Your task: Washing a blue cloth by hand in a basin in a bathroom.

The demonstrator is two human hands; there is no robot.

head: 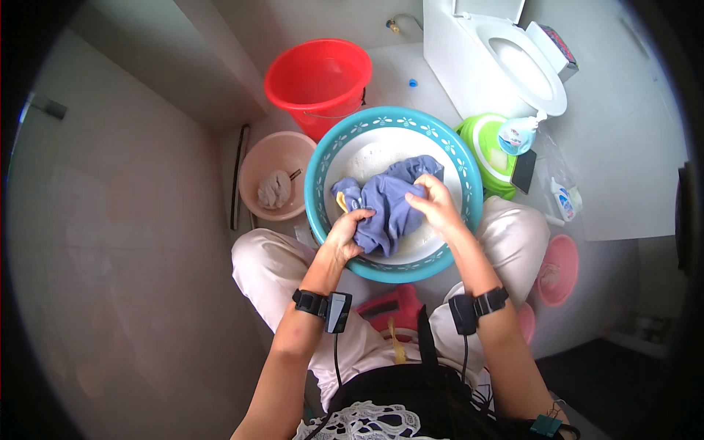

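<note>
A wet blue-purple garment [388,206] is bunched over a large washbasin [393,118] with a teal patterned rim and a white inside. Pale suds [368,157] show around the cloth at the far side of the basin. My left hand [347,234] grips the garment at its near left edge, thumb on top. On the right, my right hand [434,206] pinches a fold between thumb and fingers. A small yellow patch [341,201] shows at the cloth's left side. The cloth hides most of the basin's floor.
A red bucket [319,77] stands behind the basin, a pink basin [250,159] with a pale cloth [274,190] to its left. At right are a green lidded container [478,132], a pump bottle [517,136], a phone [523,171] and a white bottle [562,201]. The toilet [467,71] stands beyond.
</note>
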